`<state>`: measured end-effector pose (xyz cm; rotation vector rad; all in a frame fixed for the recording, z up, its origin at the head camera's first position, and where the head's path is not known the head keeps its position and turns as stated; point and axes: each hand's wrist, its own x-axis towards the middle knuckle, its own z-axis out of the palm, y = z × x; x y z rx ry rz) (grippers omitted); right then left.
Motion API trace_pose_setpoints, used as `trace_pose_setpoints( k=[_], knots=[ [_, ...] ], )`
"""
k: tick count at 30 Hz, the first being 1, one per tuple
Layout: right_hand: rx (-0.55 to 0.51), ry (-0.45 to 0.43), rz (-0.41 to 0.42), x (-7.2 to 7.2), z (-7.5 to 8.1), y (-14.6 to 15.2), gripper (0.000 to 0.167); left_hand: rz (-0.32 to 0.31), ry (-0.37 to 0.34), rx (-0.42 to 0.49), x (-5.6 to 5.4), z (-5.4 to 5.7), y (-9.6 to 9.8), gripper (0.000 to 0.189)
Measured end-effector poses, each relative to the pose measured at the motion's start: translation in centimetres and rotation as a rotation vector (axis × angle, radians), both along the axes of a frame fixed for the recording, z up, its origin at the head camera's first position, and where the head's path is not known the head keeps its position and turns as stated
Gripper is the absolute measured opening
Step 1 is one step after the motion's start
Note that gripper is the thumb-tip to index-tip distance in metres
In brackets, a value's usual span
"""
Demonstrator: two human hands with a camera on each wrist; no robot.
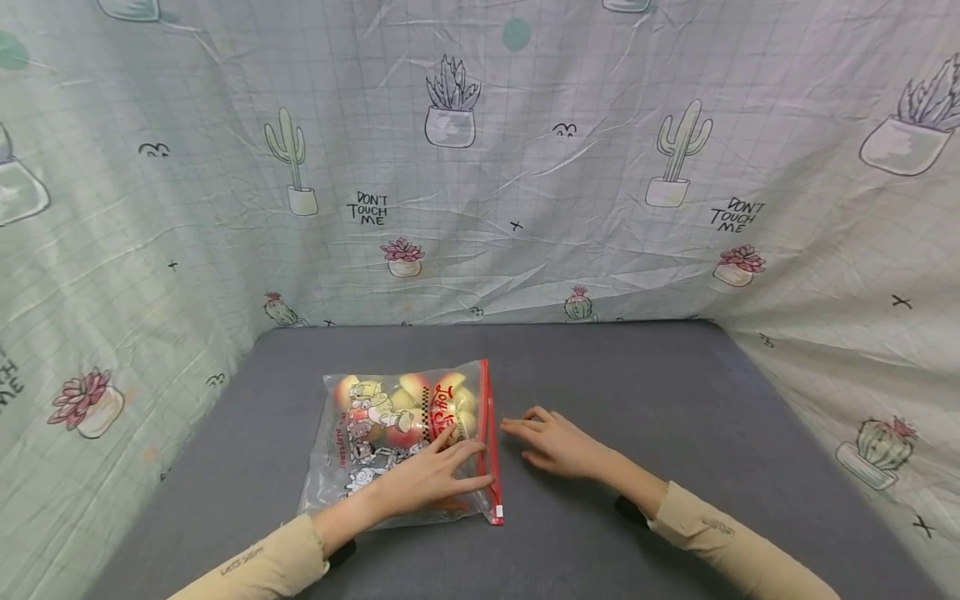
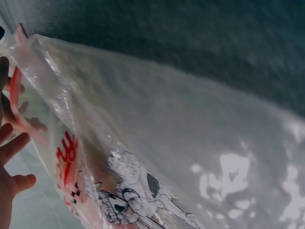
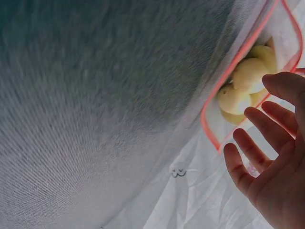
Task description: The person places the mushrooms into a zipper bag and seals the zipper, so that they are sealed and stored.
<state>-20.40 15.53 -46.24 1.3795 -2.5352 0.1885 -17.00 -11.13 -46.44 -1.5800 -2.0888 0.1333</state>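
Observation:
A clear zip bag [image 1: 337, 492] with red print, cartoon drawings and a red zip edge [image 1: 491, 433] lies on the grey table, its mouth to the right. Inside are several yellow and red fruit-shaped pieces [image 1: 405, 400]. My left hand [image 1: 423, 479] lies over the bag's front half, fingers spread and fairly straight, tips near the zip edge. Just right of the mouth my right hand [image 1: 562, 446] hovers with loose fingers, holding nothing. In the right wrist view the red-rimmed mouth [image 3: 207, 121] gapes, and round yellow pieces [image 3: 249, 75] show inside, beyond my fingers.
The grey table [image 1: 600, 367] extends around the bag. A pale cloth curtain [image 1: 510, 183] printed with potted cacti hangs behind the table and along both sides.

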Motion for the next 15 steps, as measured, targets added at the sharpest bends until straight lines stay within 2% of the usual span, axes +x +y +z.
trace_pose_setpoints(
  k=[3, 8, 15],
  knots=[
    [-0.017, 0.003, 0.015, 0.7, 0.1, 0.0, 0.05, -0.001, 0.033, 0.006, 0.7, 0.3, 0.2, 0.047],
    [-0.067, 0.037, 0.057, 2.0, 0.2, -0.1, 0.05, -0.014, 0.054, 0.043, 1.7, -0.1, 0.5, 0.039],
    [-0.124, 0.101, 0.111, 3.4, 0.9, -0.2, 0.048, 0.005, 0.024, 0.029, 2.9, -0.6, 0.5, 0.036]
  ],
)
